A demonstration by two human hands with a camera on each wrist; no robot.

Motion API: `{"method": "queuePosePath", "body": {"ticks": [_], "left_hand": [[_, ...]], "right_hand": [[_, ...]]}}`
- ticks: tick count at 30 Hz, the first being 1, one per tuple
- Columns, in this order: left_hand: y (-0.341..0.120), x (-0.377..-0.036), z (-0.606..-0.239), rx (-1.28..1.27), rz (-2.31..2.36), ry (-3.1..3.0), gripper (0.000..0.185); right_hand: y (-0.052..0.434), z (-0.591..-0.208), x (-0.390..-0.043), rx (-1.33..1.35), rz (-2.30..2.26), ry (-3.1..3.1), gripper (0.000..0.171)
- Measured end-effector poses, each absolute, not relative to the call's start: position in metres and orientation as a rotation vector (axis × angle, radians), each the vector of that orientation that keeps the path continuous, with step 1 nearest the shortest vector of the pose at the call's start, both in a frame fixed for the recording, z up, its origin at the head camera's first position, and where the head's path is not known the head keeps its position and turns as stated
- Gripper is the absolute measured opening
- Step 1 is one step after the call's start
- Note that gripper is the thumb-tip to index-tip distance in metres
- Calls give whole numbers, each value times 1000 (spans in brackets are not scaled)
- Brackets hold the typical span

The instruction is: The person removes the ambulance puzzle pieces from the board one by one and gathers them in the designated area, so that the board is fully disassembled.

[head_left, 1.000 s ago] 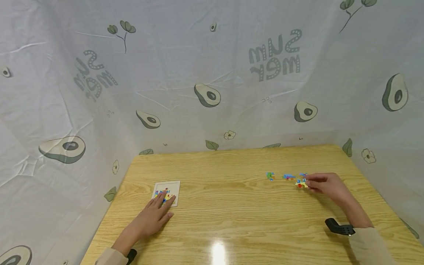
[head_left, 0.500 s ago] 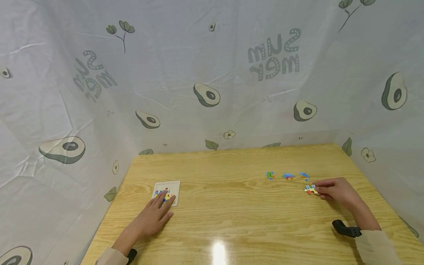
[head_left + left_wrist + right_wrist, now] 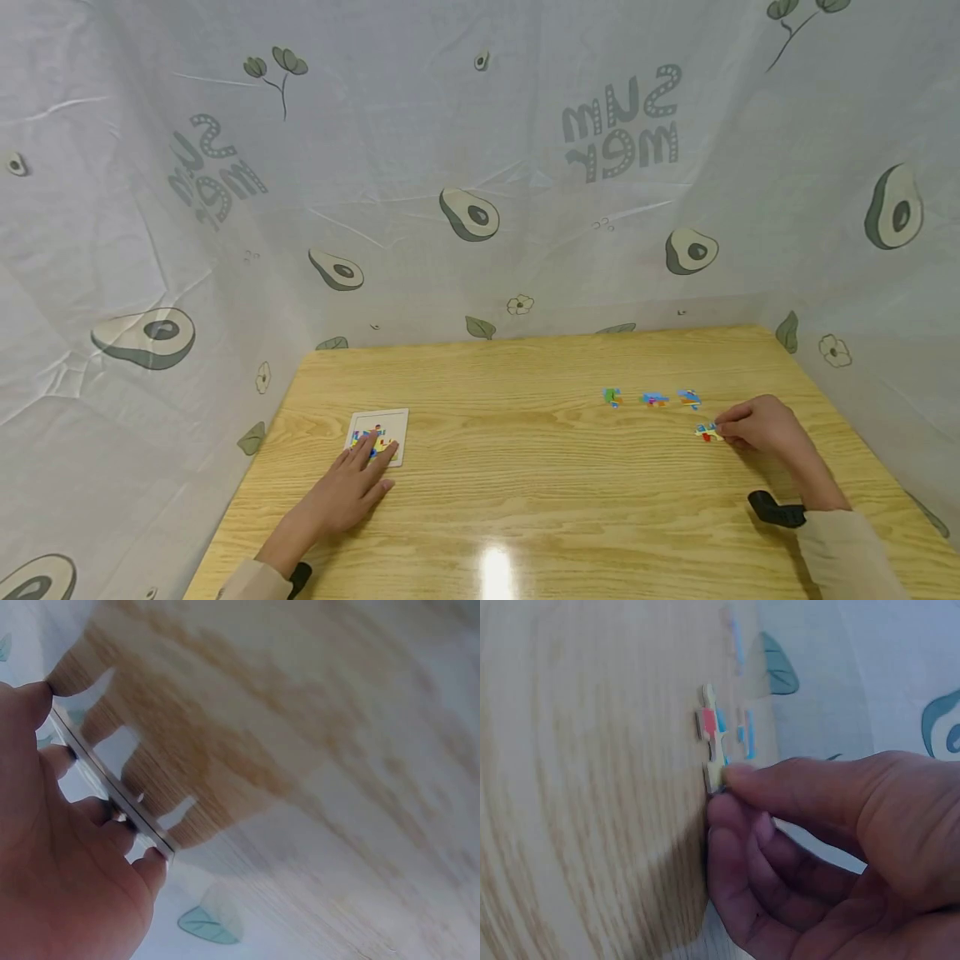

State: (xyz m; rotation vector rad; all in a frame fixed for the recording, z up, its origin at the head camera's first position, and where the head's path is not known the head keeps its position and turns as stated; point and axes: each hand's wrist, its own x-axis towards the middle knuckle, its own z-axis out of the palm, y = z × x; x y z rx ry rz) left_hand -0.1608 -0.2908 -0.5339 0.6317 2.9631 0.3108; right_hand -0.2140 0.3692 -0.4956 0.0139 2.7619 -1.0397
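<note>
My left hand (image 3: 348, 492) rests with spread, straight fingers on a square puzzle board (image 3: 397, 422) at the table's left. Part of the board's coloured picture is hidden under those fingers. In the left wrist view the fingertips lie along the edge of the board (image 3: 112, 780). At the right, my right hand (image 3: 765, 429) pinches a yellow jigsaw piece (image 3: 707, 432) with red and blue marks. The right wrist view shows thumb and forefinger on one end of this piece (image 3: 711, 739), low over the wood.
Behind the right hand lie three loose jigsaw pieces in a row: a green one (image 3: 612, 397), a blue one with pink (image 3: 654, 399) and a blue and orange one (image 3: 689, 398). A printed white curtain (image 3: 420, 275) borders the wooden table (image 3: 525, 467).
My right hand has drawn the yellow piece to the right and nearer, away from the row, uncovering the blue and orange piece. The left hand has stayed put on the board.
</note>
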Motion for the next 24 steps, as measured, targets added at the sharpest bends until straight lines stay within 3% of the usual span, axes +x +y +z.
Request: {"method": "queuePosePath", "body": {"ticks": [24], "left_hand": [[-290, -159, -534, 632, 342, 2983, 60]], "right_hand": [[364, -497, -214, 77, -923, 2835, 24]]}}
